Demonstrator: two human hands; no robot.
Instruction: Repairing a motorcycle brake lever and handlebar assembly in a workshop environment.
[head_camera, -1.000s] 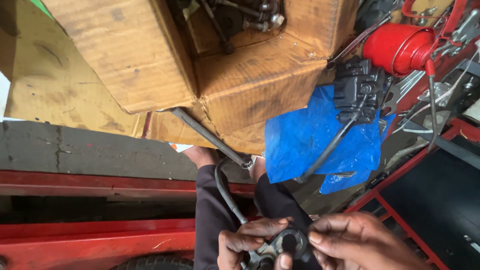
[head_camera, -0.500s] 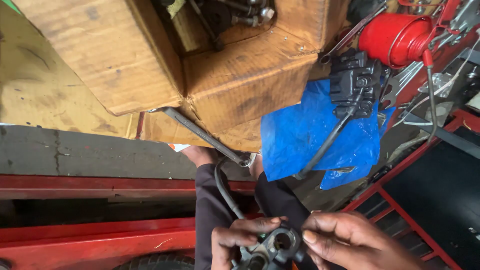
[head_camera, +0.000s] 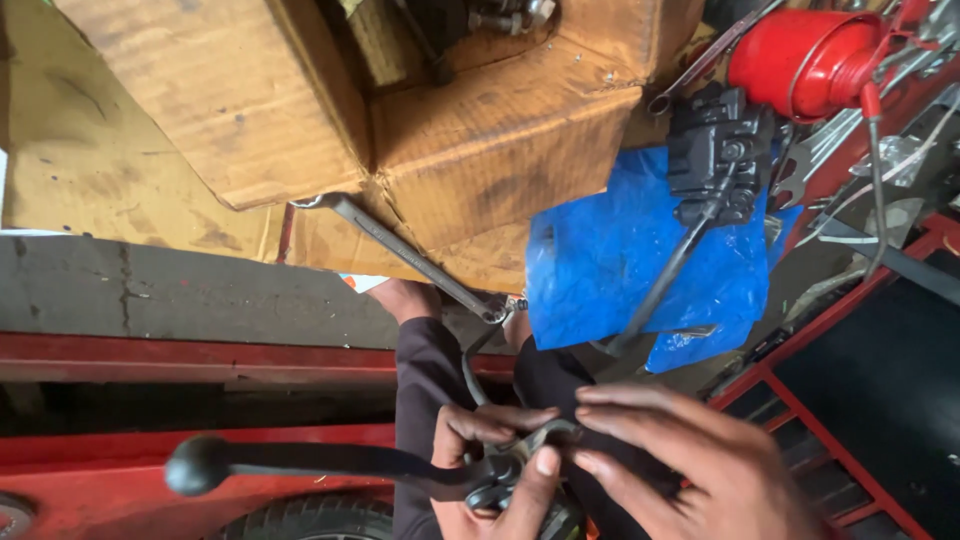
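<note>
Head view, the only one. Both hands sit at the near bottom edge, right of centre. The left hand (head_camera: 495, 475) is closed around a black lever assembly (head_camera: 490, 480), with the thumb laid over its clamp end. The right hand (head_camera: 690, 465) has its fingers held narrow and together, their tips touching the same clamp from the right; it pinches rather than grips. From the clamp a long black lever with a ball end (head_camera: 190, 465) runs out to the left, roughly level. A black hose (head_camera: 475, 365) rises from the clamp toward the far side, over the person's dark trouser legs (head_camera: 430, 380).

Beyond the hands, a long steel wrench (head_camera: 400, 250) lies slanted against a worn cardboard box (head_camera: 480, 140). To the right of it a blue plastic sheet (head_camera: 630, 250) lies crumpled, and a black brake caliper (head_camera: 715, 150) rests at its far edge, with its own hose trailing down across the sheet. A red cylindrical can (head_camera: 800, 55) stands far right. A red metal frame (head_camera: 150, 355) crosses the left side.
</note>
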